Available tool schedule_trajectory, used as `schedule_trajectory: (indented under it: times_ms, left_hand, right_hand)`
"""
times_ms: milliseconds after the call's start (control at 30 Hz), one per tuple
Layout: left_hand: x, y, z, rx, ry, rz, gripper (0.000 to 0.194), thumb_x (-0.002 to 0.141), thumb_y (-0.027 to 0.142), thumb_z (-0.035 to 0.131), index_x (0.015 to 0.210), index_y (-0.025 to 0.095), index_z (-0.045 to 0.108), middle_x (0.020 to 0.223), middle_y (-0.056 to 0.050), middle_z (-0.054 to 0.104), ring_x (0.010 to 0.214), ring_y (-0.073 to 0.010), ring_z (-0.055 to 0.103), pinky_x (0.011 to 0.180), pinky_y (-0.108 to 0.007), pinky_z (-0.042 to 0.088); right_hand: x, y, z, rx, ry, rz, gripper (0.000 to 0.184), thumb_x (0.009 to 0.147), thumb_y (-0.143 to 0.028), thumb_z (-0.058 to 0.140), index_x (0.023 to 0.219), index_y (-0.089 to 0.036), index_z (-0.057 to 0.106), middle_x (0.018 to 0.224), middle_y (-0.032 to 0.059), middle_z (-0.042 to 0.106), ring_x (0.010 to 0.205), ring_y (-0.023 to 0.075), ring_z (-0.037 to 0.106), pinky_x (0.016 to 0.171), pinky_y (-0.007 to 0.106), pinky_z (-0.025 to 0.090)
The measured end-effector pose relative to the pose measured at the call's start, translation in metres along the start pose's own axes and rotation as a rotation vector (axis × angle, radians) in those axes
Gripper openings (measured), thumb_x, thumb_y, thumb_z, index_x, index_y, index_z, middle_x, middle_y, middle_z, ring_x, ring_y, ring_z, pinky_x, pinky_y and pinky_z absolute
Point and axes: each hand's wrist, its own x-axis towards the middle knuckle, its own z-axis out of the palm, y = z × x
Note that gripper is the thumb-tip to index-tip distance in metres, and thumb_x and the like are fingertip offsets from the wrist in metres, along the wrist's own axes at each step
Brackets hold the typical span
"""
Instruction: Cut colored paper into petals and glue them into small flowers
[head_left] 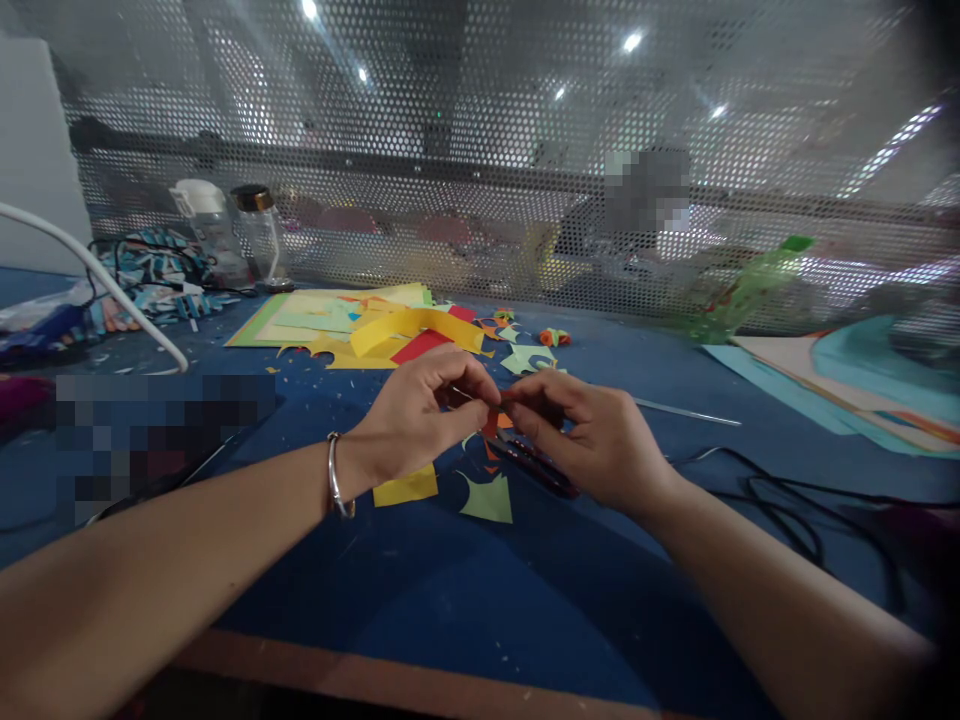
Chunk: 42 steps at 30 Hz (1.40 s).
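Both hands meet over the middle of the table, fingertips close together on a small orange paper piece (492, 422). My left hand (427, 410) pinches it between thumb and fingers, and a bracelet (340, 478) circles that wrist. My right hand (596, 430) is closed on the same piece from the other side; the fingers partly hide it. Under the right hand lies a dark, slim tool (541, 468) whose kind I cannot make out. Nearer to me are a pale green paper scrap (491, 498) with a curved cut and a yellow paper piece (406, 486).
Coloured paper sheets and offcuts (300, 325) lie beyond my hands, with a yellow strip (412, 325) on top. Two bottles (259, 240) stand back left. A thin rod (686, 411), black cables (787, 500) and more paper (832, 385) are to the right. A perforated screen (450, 150) borders the table.
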Motion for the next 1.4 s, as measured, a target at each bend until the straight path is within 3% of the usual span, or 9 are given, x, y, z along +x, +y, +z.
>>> schedule_trajectory:
  times_ms: [233, 533, 733, 900, 1067, 1167, 1400]
  left_hand:
    - [0.003, -0.005, 0.007, -0.309, 0.015, -0.250, 0.019, 0.083, 0.027, 0.068, 0.085, 0.018, 0.052, 0.077, 0.000, 0.062, 0.070, -0.0122, 0.065, 0.068, -0.028, 0.054]
    - [0.002, -0.010, 0.004, -0.257, -0.007, -0.206, 0.035, 0.071, 0.026, 0.080, 0.092, 0.018, 0.053, 0.084, 0.000, 0.060, 0.076, -0.0112, 0.059, 0.070, -0.027, 0.050]
    - [0.002, -0.010, 0.005, -0.210, 0.045, -0.213, 0.030, 0.070, 0.012, 0.070, 0.093, 0.018, 0.052, 0.085, 0.000, 0.061, 0.077, -0.0123, 0.059, 0.071, -0.030, 0.051]
    - [0.002, -0.009, 0.006, -0.203, 0.098, -0.321, 0.032, 0.067, 0.010, 0.069, 0.093, 0.018, 0.051, 0.078, 0.000, 0.062, 0.071, -0.0133, 0.062, 0.066, -0.030, 0.052]
    - [0.003, -0.012, 0.005, -0.174, 0.133, -0.290, 0.024, 0.067, 0.010, 0.069, 0.082, 0.018, 0.052, 0.073, 0.002, 0.058, 0.065, -0.0106, 0.058, 0.062, -0.028, 0.051]
    - [0.006, -0.016, 0.000, -0.147, 0.198, -0.270, 0.025, 0.067, 0.011, 0.072, 0.078, 0.018, 0.051, 0.072, 0.002, 0.056, 0.065, -0.0103, 0.057, 0.064, -0.029, 0.051]
    - [0.013, -0.016, -0.009, -0.222, 0.351, -0.372, 0.021, 0.070, 0.006, 0.065, 0.073, 0.019, 0.048, 0.069, 0.003, 0.051, 0.058, -0.0075, 0.056, 0.055, -0.025, 0.049]
  right_hand:
    - [-0.001, -0.001, -0.001, -0.084, -0.007, -0.072, 0.011, 0.090, -0.024, 0.054, 0.086, -0.019, 0.063, 0.072, 0.0010, 0.067, 0.058, 0.0114, 0.057, 0.053, 0.023, 0.043]
    - [0.000, 0.001, -0.002, -0.083, -0.018, -0.014, 0.013, 0.090, -0.028, 0.054, 0.088, -0.018, 0.064, 0.070, 0.0005, 0.068, 0.056, 0.0116, 0.058, 0.052, 0.023, 0.043]
    - [-0.002, 0.000, -0.001, -0.069, -0.023, -0.018, 0.012, 0.090, -0.028, 0.055, 0.087, -0.019, 0.063, 0.068, -0.0005, 0.065, 0.055, 0.0108, 0.055, 0.052, 0.022, 0.042]
    - [-0.002, 0.001, 0.002, -0.048, -0.041, 0.008, 0.013, 0.090, -0.029, 0.056, 0.086, -0.019, 0.063, 0.069, 0.0002, 0.065, 0.056, 0.0113, 0.055, 0.051, 0.022, 0.041]
    - [0.002, 0.002, 0.000, -0.060, -0.110, 0.036, 0.018, 0.092, -0.032, 0.053, 0.087, -0.019, 0.065, 0.069, 0.0001, 0.066, 0.056, 0.0114, 0.054, 0.052, 0.023, 0.040]
    - [0.007, 0.015, -0.008, -0.147, -0.150, 0.086, 0.023, 0.091, -0.037, 0.054, 0.084, -0.020, 0.066, 0.066, -0.0005, 0.065, 0.053, 0.0116, 0.053, 0.051, 0.024, 0.038]
    - [0.013, 0.074, -0.036, -0.550, -0.216, 0.337, 0.020, 0.084, -0.039, 0.060, 0.079, -0.021, 0.068, 0.071, 0.0035, 0.071, 0.063, 0.0179, 0.061, 0.055, 0.028, 0.037]
